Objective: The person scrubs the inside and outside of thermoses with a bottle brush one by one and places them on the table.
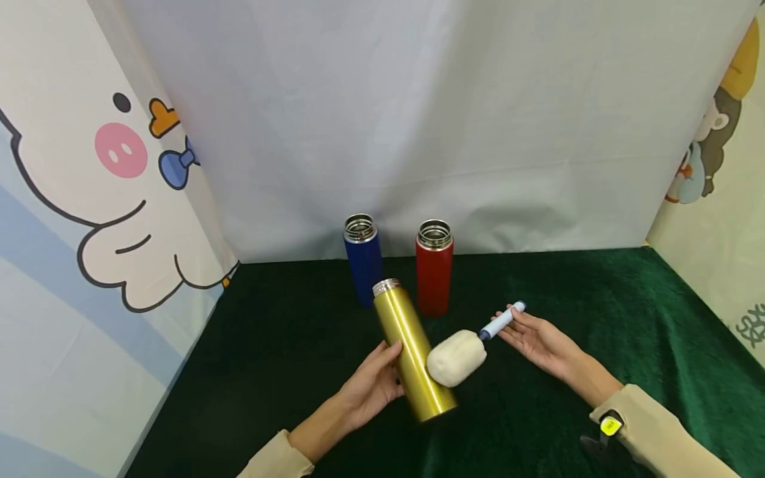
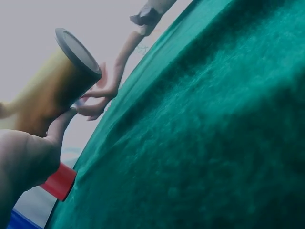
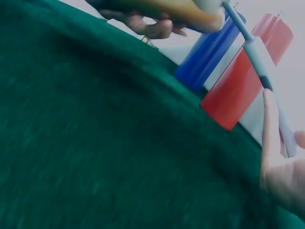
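Note:
My left hand [image 1: 372,388] grips a gold bottle [image 1: 409,352] around its lower half, the thumb across the front. The bottle leans with its bare metal mouth up and to the left; its flat base [image 2: 80,50] faces the left wrist view. In my right hand [image 1: 546,344] is the pale blue handle of a bottle brush [image 1: 502,322], pinched between thumb and fingers. Its fluffy cream head [image 1: 457,358] overlaps the gold bottle's lower side in the head view. The right wrist view shows the brush handle [image 3: 259,59] running up from the fingers.
A blue bottle [image 1: 363,262] and a red bottle [image 1: 434,269] stand uncapped behind my hands, near the back of the dark green cloth [image 1: 287,385]. A pale fabric backdrop [image 1: 388,119] rises behind them, with printed panels at both sides.

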